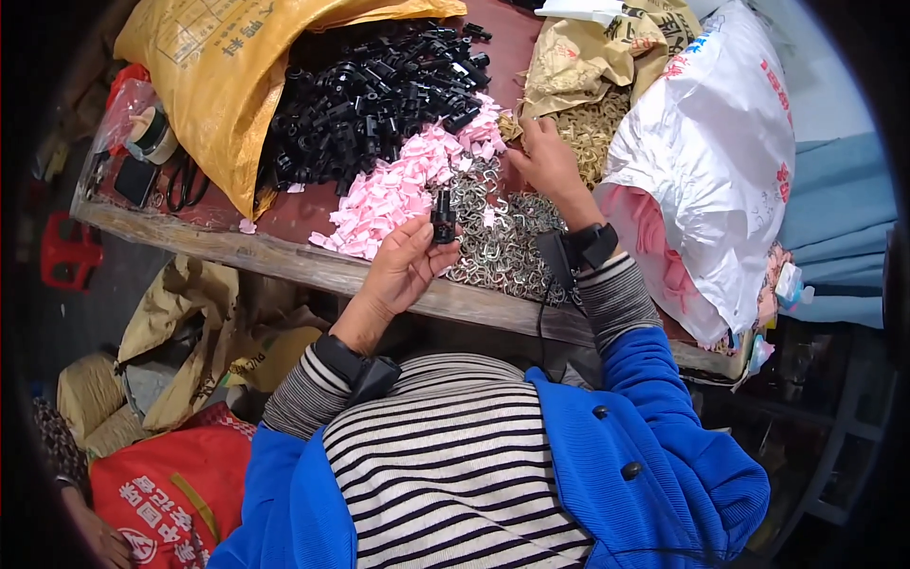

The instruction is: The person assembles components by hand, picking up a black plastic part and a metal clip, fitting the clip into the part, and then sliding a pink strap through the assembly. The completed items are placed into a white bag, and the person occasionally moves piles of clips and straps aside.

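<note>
My left hand point(408, 261) is closed on a small black plastic fitting point(443, 218), held upright between thumb and fingers above the table's near edge. My right hand point(550, 161) is at the edge of a pile of small tan pieces point(592, 133), thumb and fingers apart, with nothing visible between them. Beside it lie pink plastic tabs point(384, 201) in a heap. Silver U-shaped metal pieces point(507, 248) spread between my hands and the near edge. Behind the pink heap rises a big pile of black plastic fittings point(351, 119).
A yellow woven sack point(204, 85) lies at the left, and a white sack point(706, 171) with pink contents at the right. Scissors point(185, 185) and a jar point(152, 137) sit at the left end. The wooden table edge point(284, 256) runs before me. Another person's hand point(100, 531) shows lower left.
</note>
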`<state>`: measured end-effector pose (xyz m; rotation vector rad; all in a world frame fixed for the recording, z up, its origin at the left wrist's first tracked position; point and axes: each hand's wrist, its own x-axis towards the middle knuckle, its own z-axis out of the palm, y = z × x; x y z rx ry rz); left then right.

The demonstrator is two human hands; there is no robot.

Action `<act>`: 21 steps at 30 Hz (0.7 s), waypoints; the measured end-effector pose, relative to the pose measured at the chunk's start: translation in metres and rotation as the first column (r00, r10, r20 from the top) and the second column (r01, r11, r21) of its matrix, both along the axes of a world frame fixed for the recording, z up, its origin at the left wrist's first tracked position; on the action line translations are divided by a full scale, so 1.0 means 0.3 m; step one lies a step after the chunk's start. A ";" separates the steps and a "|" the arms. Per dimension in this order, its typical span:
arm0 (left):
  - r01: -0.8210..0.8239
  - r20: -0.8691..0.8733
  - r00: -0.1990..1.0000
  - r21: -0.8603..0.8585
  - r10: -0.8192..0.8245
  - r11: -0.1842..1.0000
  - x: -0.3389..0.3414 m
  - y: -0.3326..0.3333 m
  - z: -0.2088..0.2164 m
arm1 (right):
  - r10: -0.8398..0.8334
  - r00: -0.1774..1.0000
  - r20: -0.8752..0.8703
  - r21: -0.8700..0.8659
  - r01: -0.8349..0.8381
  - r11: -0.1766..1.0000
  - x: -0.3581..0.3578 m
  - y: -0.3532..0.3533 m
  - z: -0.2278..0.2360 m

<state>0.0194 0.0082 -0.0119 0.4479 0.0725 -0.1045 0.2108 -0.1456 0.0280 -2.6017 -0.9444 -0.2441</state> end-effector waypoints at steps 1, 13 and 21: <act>-0.001 0.001 1.000 -0.005 0.001 1.000 -0.001 0.000 -0.001 | -0.064 0.998 0.012 -0.025 0.064 0.998 0.006 0.006 0.002; 0.020 0.003 1.000 -0.042 -0.020 0.999 -0.004 0.000 0.019 | 0.161 0.904 -0.397 -0.114 -0.222 0.968 0.009 -0.018 0.046; -0.004 0.023 1.000 -0.035 0.004 0.999 -0.001 0.009 0.002 | 0.879 0.368 -0.302 0.803 -0.398 0.443 -0.245 0.012 0.504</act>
